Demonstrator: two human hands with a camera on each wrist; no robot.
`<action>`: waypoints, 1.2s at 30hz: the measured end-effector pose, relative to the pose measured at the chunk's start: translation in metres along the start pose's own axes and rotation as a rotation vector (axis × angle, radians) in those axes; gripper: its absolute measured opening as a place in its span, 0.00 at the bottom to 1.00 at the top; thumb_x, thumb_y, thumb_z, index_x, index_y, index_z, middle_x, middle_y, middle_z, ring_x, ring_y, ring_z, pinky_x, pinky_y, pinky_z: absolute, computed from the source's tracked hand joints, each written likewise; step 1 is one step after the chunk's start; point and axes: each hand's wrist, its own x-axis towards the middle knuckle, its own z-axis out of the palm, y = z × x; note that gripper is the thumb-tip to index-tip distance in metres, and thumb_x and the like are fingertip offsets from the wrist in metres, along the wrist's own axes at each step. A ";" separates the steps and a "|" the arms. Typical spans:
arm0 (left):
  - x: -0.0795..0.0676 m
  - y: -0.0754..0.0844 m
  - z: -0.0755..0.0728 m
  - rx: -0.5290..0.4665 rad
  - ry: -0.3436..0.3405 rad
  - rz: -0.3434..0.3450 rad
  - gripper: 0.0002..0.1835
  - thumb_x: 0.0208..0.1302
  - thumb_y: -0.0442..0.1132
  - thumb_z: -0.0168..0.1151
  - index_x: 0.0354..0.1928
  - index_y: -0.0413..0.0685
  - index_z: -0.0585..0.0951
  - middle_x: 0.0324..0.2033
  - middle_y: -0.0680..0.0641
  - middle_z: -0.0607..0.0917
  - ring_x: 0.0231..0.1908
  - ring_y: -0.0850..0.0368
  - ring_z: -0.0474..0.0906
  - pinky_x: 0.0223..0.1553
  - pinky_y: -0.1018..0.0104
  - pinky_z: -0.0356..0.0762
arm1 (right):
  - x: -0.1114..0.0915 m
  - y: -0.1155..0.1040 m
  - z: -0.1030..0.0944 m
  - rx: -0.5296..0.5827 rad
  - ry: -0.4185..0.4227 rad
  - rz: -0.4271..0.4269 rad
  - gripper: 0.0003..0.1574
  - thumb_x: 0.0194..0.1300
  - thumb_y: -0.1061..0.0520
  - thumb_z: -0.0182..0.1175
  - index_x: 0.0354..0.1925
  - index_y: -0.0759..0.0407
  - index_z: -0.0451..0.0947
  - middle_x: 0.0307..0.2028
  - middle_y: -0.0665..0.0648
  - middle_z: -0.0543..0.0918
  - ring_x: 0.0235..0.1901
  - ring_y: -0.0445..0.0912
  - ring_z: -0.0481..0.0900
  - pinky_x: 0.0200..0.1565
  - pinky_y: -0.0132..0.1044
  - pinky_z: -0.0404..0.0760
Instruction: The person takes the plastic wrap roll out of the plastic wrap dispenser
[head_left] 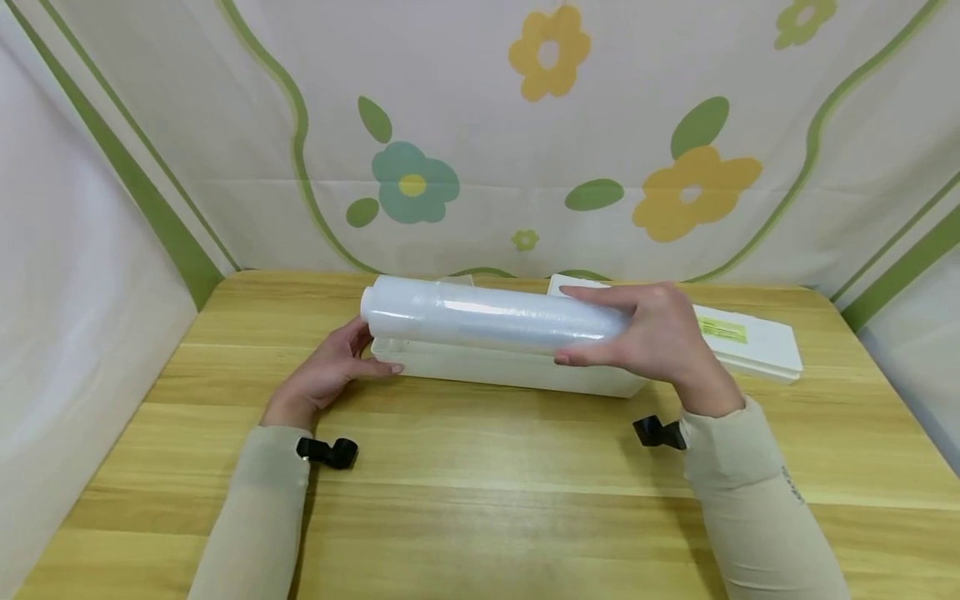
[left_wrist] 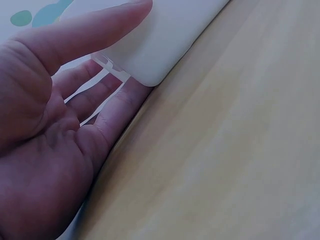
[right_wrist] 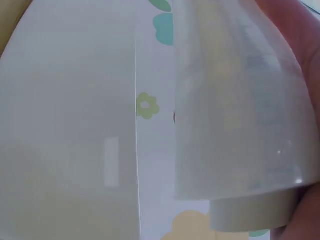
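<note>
My right hand point(head_left: 663, 333) grips a roll of plastic wrap point(head_left: 480, 317) near its right end, thumb on the near side and fingers over the far side. The roll lies lengthwise just above a long white box point(head_left: 495, 368), its left end tipped slightly higher. In the right wrist view the roll's core end point(right_wrist: 254, 212) sticks out, and a gap shows between roll and box wall. My left hand point(head_left: 330, 367) holds the box's left end, with the thumb on the front wall and the other fingers round the end. The box's inside is mostly hidden by the roll.
Behind and to the right lies a long white lid point(head_left: 757, 342) with a yellow-green label, partly covered by my right hand. Everything rests on a wooden table point(head_left: 480, 500). A flower-print cloth point(head_left: 480, 125) hangs along the table's back edge.
</note>
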 end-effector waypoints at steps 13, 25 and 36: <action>0.002 0.000 0.001 -0.013 -0.018 0.014 0.56 0.60 0.23 0.75 0.86 0.58 0.59 0.80 0.47 0.67 0.80 0.48 0.57 0.69 0.71 0.70 | -0.025 0.015 -0.005 -0.062 0.180 -0.401 0.43 0.44 0.20 0.80 0.49 0.45 0.95 0.40 0.49 0.96 0.35 0.49 0.94 0.37 0.25 0.83; 0.001 0.003 0.000 0.005 -0.005 -0.031 0.58 0.60 0.30 0.80 0.87 0.65 0.57 0.82 0.52 0.64 0.83 0.50 0.55 0.70 0.72 0.67 | -0.060 0.029 -0.017 -0.147 0.239 -0.477 0.43 0.51 0.16 0.72 0.46 0.47 0.96 0.34 0.55 0.95 0.30 0.53 0.93 0.35 0.33 0.86; 0.001 0.002 0.000 -0.008 -0.002 -0.026 0.59 0.59 0.29 0.80 0.87 0.63 0.57 0.82 0.49 0.66 0.82 0.49 0.56 0.65 0.79 0.69 | -0.081 0.038 -0.023 -0.180 0.251 -0.467 0.44 0.51 0.14 0.70 0.43 0.46 0.96 0.34 0.57 0.95 0.29 0.56 0.93 0.40 0.30 0.87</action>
